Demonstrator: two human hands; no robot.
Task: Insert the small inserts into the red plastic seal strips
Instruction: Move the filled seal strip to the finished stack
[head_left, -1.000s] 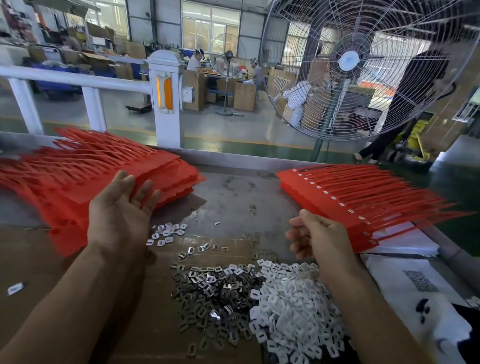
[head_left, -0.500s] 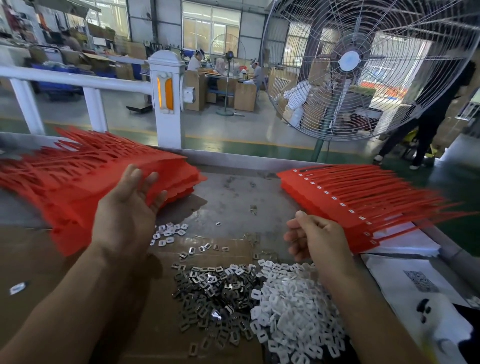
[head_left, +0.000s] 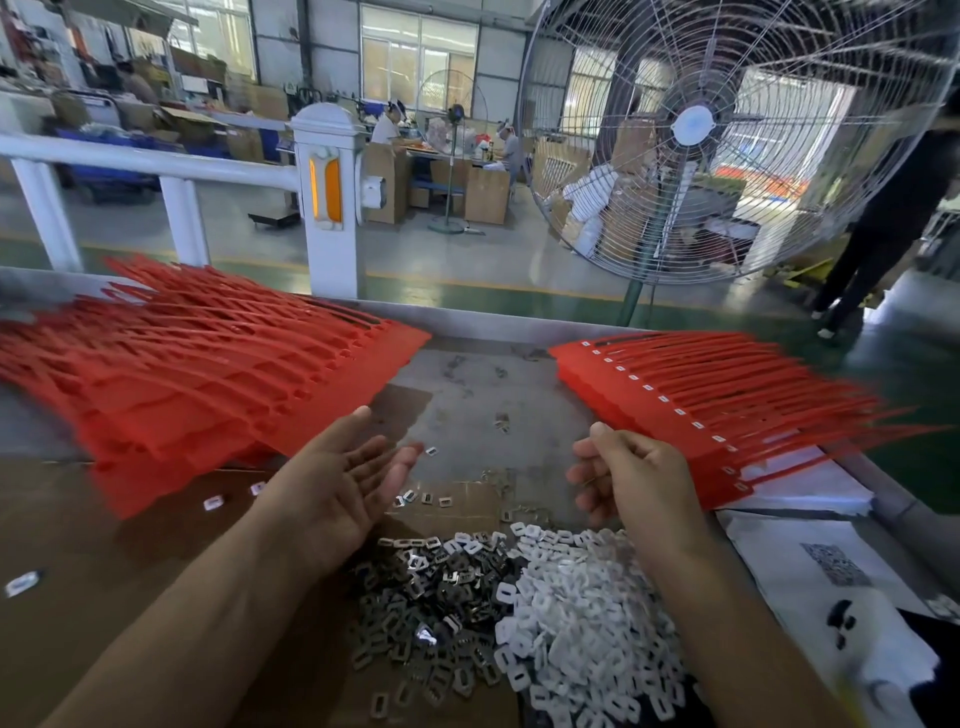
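Left hand (head_left: 343, 483) fingers extend straight, empty, above metal inserts (head_left: 436, 597); right hand (head_left: 634, 478) fingers curl, contents indiscernible, beside red seal strips (head_left: 727, 395).

We note red plastic strips (head_left: 197, 374), smooth and slightly glossy. The grey inserts (head_left: 431, 587) look like shiny metal; the white inserts (head_left: 582, 623) like matt plastic. Brown cardboard (head_left: 130, 571) lies matt over a scuffed, dull metal table (head_left: 483, 395).
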